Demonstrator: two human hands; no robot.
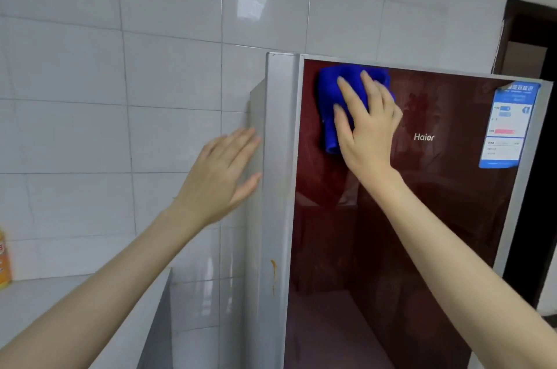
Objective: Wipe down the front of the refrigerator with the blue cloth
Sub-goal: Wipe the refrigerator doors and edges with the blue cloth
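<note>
Right grip: our right grip (366, 124) lies flat on the blue cloth (334, 88). Its fingers are apart and straight and point to 11 o'clock. It presses the cloth on the door and does not curl round it.
Left grip: our left grip (220, 178) is spread apart too, with straight fingers, and holds nothing. Its fingertips touch the grey side (278, 115) of the refrigerator, at 8 o'clock from the cloth.
Blue cloth: we see it bunched up under our right grip, against the red front. It is in the door's 11 o'clock corner, just below the top edge.
Refrigerator: the refrigerator (407, 233) has a shiny dark red front with a grey frame. The white Haier name (424, 137) is at 3 o'clock from our right grip.
Sticker: a blue and white sticker (506, 124) is in the door's 2 o'clock corner.
Stain: a small orange streak (273, 273) runs down the grey side, at 5 o'clock from our left grip.
Wall: white tiles (120, 67) fill the view from 9 to 12 o'clock.
Surface: a pale surface (45, 302) is at 8 o'clock. An orange bottle (4, 260) stands on it, cut off by the edge of our view.
</note>
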